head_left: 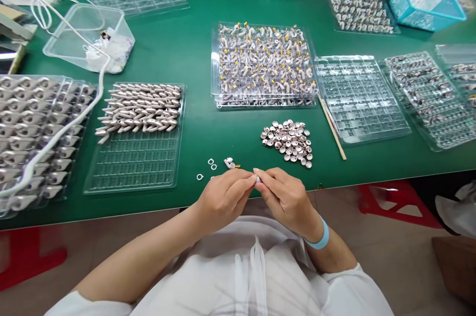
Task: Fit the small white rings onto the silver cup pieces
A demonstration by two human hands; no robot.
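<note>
Progress looked partial: left hand (227,194) and right hand (285,196), together, pinched a small metallic piece (258,179) at the front of the counter (208,132); cups (290,140) lay loose, tray (130,163) at left part-filled.

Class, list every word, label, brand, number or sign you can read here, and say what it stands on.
No word, label, brand, number or sign can be read.
Blue wristband: no lettering visible.
Small part between left hand and right hand: mostly covered, too small to tell.
Pile of round pieces: too small to tell.
</note>
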